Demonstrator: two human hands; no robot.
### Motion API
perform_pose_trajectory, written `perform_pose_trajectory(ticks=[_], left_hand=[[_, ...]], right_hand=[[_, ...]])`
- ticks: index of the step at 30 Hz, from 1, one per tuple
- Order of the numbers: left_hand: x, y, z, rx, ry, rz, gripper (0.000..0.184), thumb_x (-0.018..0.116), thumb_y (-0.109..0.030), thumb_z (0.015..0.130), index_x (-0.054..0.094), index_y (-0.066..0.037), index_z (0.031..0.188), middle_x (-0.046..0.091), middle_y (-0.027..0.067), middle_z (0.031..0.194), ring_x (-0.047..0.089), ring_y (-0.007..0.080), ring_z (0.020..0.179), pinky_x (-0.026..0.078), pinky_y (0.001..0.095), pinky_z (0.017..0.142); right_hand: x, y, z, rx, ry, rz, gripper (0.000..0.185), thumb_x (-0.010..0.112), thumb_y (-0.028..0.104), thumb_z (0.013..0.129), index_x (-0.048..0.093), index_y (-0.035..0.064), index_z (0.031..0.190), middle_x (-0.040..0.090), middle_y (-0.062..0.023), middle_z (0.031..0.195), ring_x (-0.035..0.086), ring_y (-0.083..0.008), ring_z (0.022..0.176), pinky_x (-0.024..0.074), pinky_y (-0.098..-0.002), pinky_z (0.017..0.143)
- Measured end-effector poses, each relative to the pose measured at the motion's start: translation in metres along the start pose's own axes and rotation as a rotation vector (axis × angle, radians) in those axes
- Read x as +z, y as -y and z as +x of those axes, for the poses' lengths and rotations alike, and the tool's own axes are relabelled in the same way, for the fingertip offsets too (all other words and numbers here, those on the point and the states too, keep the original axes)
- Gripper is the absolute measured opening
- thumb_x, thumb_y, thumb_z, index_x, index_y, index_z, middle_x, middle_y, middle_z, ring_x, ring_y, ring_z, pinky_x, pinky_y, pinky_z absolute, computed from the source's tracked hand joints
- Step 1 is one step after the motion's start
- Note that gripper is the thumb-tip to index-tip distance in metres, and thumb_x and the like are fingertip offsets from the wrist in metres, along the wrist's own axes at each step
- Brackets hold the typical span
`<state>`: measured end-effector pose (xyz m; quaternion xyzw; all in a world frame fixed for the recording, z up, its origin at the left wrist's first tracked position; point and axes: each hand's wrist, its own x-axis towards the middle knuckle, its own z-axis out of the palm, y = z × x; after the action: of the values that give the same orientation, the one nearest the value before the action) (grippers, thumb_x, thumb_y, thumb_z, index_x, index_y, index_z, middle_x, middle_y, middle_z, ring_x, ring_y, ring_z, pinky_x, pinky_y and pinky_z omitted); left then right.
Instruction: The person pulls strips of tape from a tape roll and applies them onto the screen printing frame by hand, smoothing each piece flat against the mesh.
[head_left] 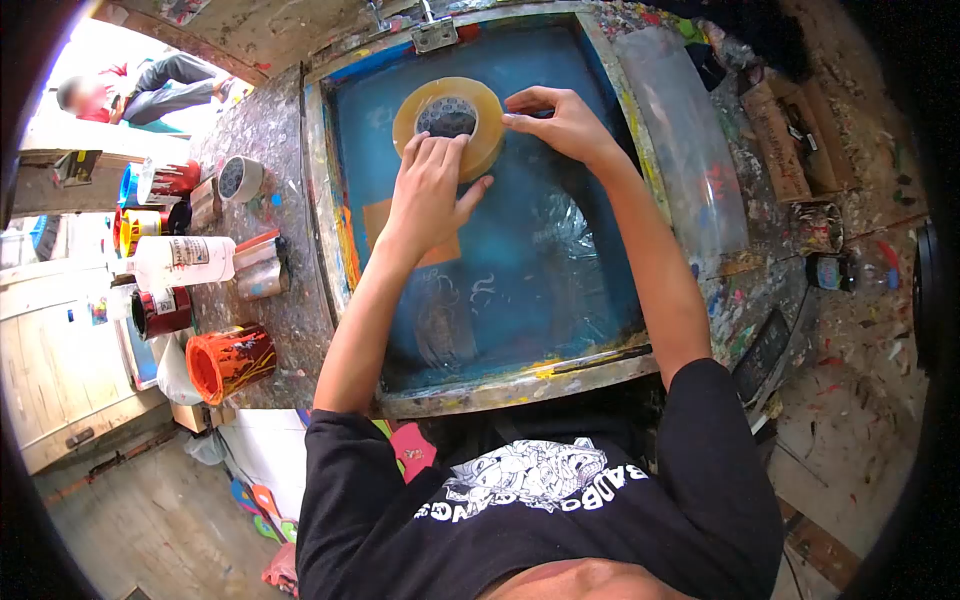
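Observation:
A big roll of yellowish clear tape (484, 148) is over the upper part of a blue screen (510, 300) in a paint-stained frame (470, 400). My left hand (432, 185) grips the roll at its lower left, fingertips in the grey core and thumb apart at the lower edge. At the roll's right edge, my right hand (562, 122) has its index finger and thumb near the tape, with a small gap between their tips. An orange-brown patch (440, 252) shows beneath my left hand.
Left of the frame stand an orange paint can (232, 362), a white bottle (185, 262) and several other cans. A metal hinge clamp (434, 36) sits at the top. A cardboard box (785, 145) lies right. Another person (150, 92) is at the far upper left.

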<state>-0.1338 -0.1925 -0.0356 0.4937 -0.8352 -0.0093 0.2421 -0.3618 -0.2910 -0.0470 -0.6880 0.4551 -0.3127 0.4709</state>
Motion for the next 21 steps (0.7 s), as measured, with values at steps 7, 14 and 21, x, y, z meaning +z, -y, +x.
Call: perform_pose_trajectory(ticks=[7, 14, 21], left_hand=[[0.001, -0.001, 0.001, 0.01, -0.022, 0.007, 0.05, 0.076, -0.027, 0.088, 0.058, 0.002, 0.124, 0.066, 0.0189, 0.105, 0.061, 0.034, 0.108, 0.037, 0.0495, 0.114], [0.001, 0.0, 0.002, 0.011, -0.023, 0.014, 0.047, 0.075, -0.025, 0.089, 0.059, 0.002, 0.123, 0.066, 0.0178, 0.102, 0.061, 0.033, 0.105, 0.038, 0.0489, 0.112], [-0.005, 0.0, 0.004, 0.04, 0.001, 0.03, 0.044, 0.072, -0.023, 0.091, 0.058, 0.004, 0.123, 0.065, 0.0168, 0.102, 0.06, 0.0332, 0.104, 0.039, 0.0474, 0.106]], right_hand=[[0.003, 0.002, 0.0, 0.036, -0.091, 0.004, 0.034, 0.08, 0.027, 0.083, 0.079, 0.0025, 0.107, 0.079, -0.0126, 0.101, 0.075, -0.0209, 0.094, 0.058, -0.0332, 0.087], [0.006, -0.003, 0.006, 0.069, -0.138, -0.02, 0.032, 0.078, 0.03, 0.079, 0.081, 0.0064, 0.101, 0.079, -0.0137, 0.093, 0.076, -0.0211, 0.087, 0.0586, -0.0328, 0.083], [0.005, 0.019, -0.004, 0.048, -0.177, -0.12, 0.028, 0.077, 0.029, 0.078, 0.082, 0.0094, 0.098, 0.079, -0.0123, 0.092, 0.077, -0.0211, 0.086, 0.0594, -0.0323, 0.082]])
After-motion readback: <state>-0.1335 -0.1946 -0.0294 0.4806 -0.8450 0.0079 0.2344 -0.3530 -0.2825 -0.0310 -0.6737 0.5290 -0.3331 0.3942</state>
